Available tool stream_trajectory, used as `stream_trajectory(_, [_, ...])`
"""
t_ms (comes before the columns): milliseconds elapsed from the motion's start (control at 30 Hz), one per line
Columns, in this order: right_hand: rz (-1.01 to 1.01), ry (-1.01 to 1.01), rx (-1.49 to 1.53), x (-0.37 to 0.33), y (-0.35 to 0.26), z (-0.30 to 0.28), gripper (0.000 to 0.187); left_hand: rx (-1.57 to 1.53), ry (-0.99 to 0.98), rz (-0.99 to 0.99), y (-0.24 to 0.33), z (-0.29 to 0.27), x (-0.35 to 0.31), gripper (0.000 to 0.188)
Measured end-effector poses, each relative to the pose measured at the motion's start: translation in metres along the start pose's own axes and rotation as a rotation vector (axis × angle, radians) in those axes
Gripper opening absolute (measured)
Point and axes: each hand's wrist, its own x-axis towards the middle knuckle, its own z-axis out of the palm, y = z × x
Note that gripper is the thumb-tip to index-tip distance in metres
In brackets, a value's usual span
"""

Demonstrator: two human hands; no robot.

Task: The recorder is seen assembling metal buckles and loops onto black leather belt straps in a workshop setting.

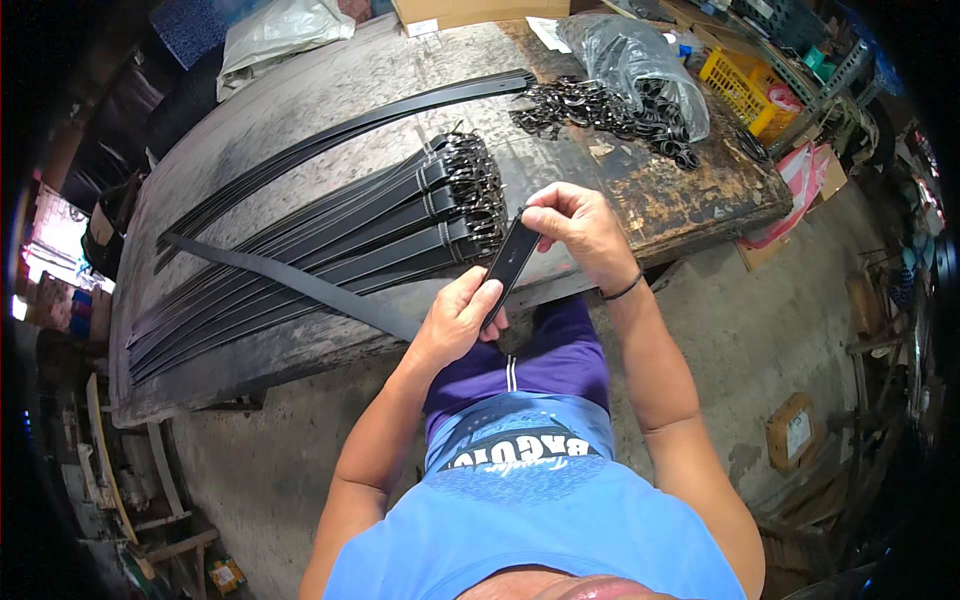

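While both hands work just past the near edge of a worn workbench (pixel 640 205), they hold one black leather strap (pixel 508 265) at a slant between them. The left hand (pixel 455 320) is closed around the strap's lower end, thumb pressed on top. The right hand (pixel 580 232) pinches the upper end between thumb and fingertips; whether a buckle is already fitted there is hard to tell, since the fingers cover it.

Just beyond the hands, on the bench, lies a fanned row of finished straps (pixel 330 240), each with a dark metal buckle at the end nearest the hands. One loose strap (pixel 290 282) lies across them, and a few long plain straps (pixel 360 125) run along the far side, apparently without buckles. A heap of dark metal buckles (pixel 590 108) spills from a grey plastic bag (pixel 640 62) further back, beside a yellow crate (pixel 745 90).

Judging by this, much of the batch looks fitted, with several straps and many buckles left.
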Motion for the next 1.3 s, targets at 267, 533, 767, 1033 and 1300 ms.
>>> stream_trajectory(267, [0.305,-0.278,0.266,-0.015,0.04,0.03,0.019,0.034,0.078,0.062,-0.001,0.002,0.008,0.043])
stream_trajectory(533, [-0.122,0.017,-0.327,0.038,0.055,-0.039,0.021,-0.102,0.195,0.046,-0.008,-0.01,-0.004,0.027])
stream_trajectory(767, [-0.225,0.401,-0.926,0.165,0.094,-0.111,0.022,-0.238,0.152,0.206,-0.006,0.002,-0.014,0.039])
stream_trajectory(1033, [-0.005,0.293,-1.243,0.188,0.102,-0.096,0.028,-0.237,0.275,0.229,-0.007,-0.001,-0.023,0.019])
stream_trajectory(1300, [0.06,0.267,0.044,0.065,0.038,-0.047,0.016,-0.309,0.365,0.197,0.0,-0.01,-0.004,0.023])
